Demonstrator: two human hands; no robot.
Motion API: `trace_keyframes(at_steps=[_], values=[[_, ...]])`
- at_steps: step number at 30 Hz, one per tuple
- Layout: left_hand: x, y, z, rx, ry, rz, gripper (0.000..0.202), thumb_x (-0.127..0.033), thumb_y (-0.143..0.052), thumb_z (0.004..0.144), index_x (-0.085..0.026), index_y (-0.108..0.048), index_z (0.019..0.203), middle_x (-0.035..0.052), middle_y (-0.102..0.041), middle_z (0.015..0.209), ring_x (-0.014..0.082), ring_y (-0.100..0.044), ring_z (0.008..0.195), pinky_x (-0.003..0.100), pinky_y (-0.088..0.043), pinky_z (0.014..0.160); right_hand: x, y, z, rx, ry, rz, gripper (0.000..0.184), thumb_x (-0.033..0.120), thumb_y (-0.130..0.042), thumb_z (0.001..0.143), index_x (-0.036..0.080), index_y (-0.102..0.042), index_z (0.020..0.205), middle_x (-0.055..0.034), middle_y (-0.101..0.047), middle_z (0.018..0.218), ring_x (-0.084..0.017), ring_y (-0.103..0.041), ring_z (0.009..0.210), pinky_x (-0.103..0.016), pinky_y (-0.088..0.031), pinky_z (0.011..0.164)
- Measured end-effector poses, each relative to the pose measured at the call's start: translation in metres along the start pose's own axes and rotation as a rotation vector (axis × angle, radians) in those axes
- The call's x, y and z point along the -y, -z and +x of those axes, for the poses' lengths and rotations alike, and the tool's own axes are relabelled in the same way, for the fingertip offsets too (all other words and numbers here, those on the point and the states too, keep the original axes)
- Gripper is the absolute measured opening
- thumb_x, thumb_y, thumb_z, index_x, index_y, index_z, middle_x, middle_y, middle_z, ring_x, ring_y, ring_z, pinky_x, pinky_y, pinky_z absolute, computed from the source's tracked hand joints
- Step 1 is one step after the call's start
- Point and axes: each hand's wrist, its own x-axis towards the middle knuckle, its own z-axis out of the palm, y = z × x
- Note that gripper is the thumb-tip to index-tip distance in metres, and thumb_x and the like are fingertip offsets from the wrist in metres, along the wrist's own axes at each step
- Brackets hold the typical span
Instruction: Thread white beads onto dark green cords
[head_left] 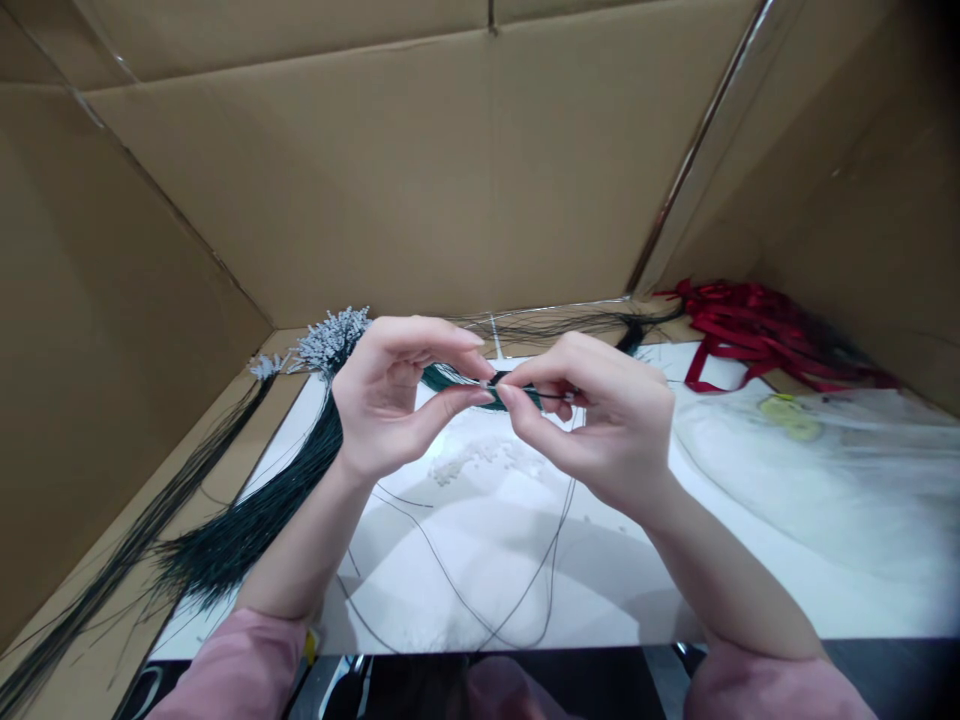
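My left hand [397,395] and my right hand [600,425] meet above the white work surface [480,570]. Both pinch a thin dark cord [525,580] between thumb and forefinger where their tips touch. The cord hangs down from the pinch in loose loops over the white surface. A small dark green bundle [450,380] shows just behind my left fingers. A thick bunch of dark green cords [262,510] with white tips [330,340] lies at the left, passing under my left wrist.
Cardboard walls [420,170] enclose the work surface at the back and on both sides. A heap of red ribbons [757,330] lies at the back right. A clear plastic bag [810,450] with something yellow-green is at the right. Small white beads [472,460] are scattered mid-surface.
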Motion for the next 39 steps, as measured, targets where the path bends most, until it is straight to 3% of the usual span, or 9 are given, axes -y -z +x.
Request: trace_keyframes(at_steps=[15, 24, 27, 33, 39], values=[[0.0034, 0.0011, -0.0006, 0.017, -0.018, -0.066, 0.048, -0.007, -0.081, 0.072, -0.022, -0.064, 0.114, -0.0013, -0.070, 0.089, 0.0130, -0.071, 0.074, 0.025, -0.061, 0.068, 0.0002, -0.0007, -0.0001, -0.013, 0.055, -0.010, 0.016, 0.006, -0.066, 0.079, 0.019, -0.064, 0.070, 0.0037, -0.051, 0.057, -0.009, -0.040, 0.052, -0.024, -0.035, 0.049], [0.0019, 0.0008, -0.0017, 0.014, -0.003, -0.038, 0.047, -0.013, -0.082, 0.074, -0.023, -0.062, 0.115, 0.0005, -0.069, 0.087, 0.0139, -0.071, 0.073, 0.027, -0.062, 0.067, -0.0003, -0.0016, 0.0003, -0.008, 0.059, -0.036, 0.016, 0.008, -0.065, 0.080, 0.019, -0.063, 0.070, 0.0034, -0.051, 0.057, -0.009, -0.040, 0.052, -0.025, -0.035, 0.049], [0.0007, 0.0007, -0.0014, 0.025, -0.010, 0.003, 0.045, -0.008, -0.078, 0.076, -0.026, -0.062, 0.115, -0.0014, -0.068, 0.090, 0.0128, -0.072, 0.074, 0.026, -0.063, 0.066, -0.0010, -0.0014, 0.0000, -0.005, 0.067, -0.045, 0.015, 0.007, -0.066, 0.080, 0.019, -0.063, 0.071, 0.0033, -0.051, 0.058, -0.009, -0.041, 0.052, -0.025, -0.035, 0.049], [-0.0007, -0.0001, -0.0025, 0.032, -0.029, 0.007, 0.049, 0.002, -0.072, 0.076, -0.021, -0.063, 0.118, 0.0006, -0.066, 0.097, 0.0123, -0.073, 0.079, 0.024, -0.063, 0.072, -0.0011, -0.0018, 0.0002, -0.011, 0.116, -0.056, 0.018, 0.002, -0.066, 0.077, 0.018, -0.062, 0.073, 0.0031, -0.050, 0.059, -0.009, -0.042, 0.052, -0.024, -0.035, 0.049], [-0.0019, -0.0003, -0.0034, 0.024, -0.048, 0.152, 0.046, -0.005, -0.073, 0.080, -0.029, -0.062, 0.118, -0.0032, -0.070, 0.093, 0.0131, -0.073, 0.076, 0.026, -0.062, 0.066, -0.0009, -0.0034, -0.0004, -0.011, 0.086, -0.072, 0.016, 0.004, -0.064, 0.080, 0.020, -0.062, 0.075, 0.0036, -0.051, 0.059, -0.008, -0.042, 0.052, -0.024, -0.035, 0.049]])
